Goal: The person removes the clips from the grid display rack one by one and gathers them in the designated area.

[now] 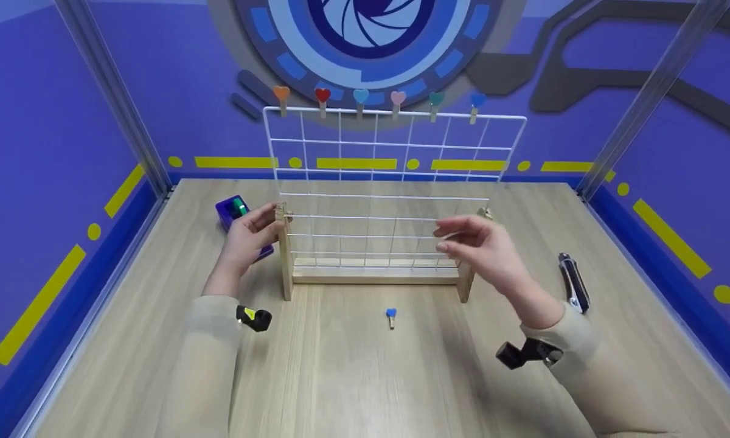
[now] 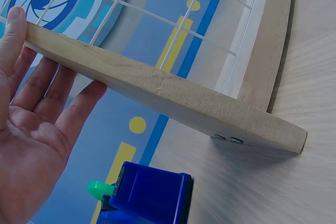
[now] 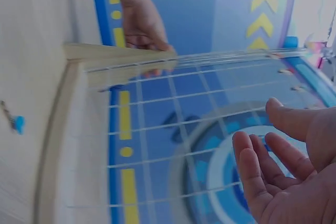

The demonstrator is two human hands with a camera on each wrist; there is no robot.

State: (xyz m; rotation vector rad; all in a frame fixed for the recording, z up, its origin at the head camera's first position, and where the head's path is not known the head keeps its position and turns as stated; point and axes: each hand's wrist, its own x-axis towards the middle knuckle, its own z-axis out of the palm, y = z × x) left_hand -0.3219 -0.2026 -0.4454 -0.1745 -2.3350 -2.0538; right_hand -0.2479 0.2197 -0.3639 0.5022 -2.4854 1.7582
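A white wire grid [image 1: 394,146] stands upright in a wooden frame, its top edge lined with several heart-topped clothespins [image 1: 322,97] in different colours. My left hand [image 1: 243,240] grips the upper end of the frame's left wooden post [image 2: 157,85], thumb on one side and fingers on the other. Before the grid's right side hovers my right hand [image 1: 486,249], holding nothing, its fingers loosely bent and apart from the thumb in the right wrist view. A blue heart clothespin [image 1: 391,317] lies on the table in front of the frame.
Behind my left hand sits a dark blue object [image 2: 155,190] with a green part. A black-and-silver handled tool [image 1: 573,283] lies on the table [image 1: 340,377] at the right. Blue-purple walls [image 1: 42,152] enclose the table at the back and sides.
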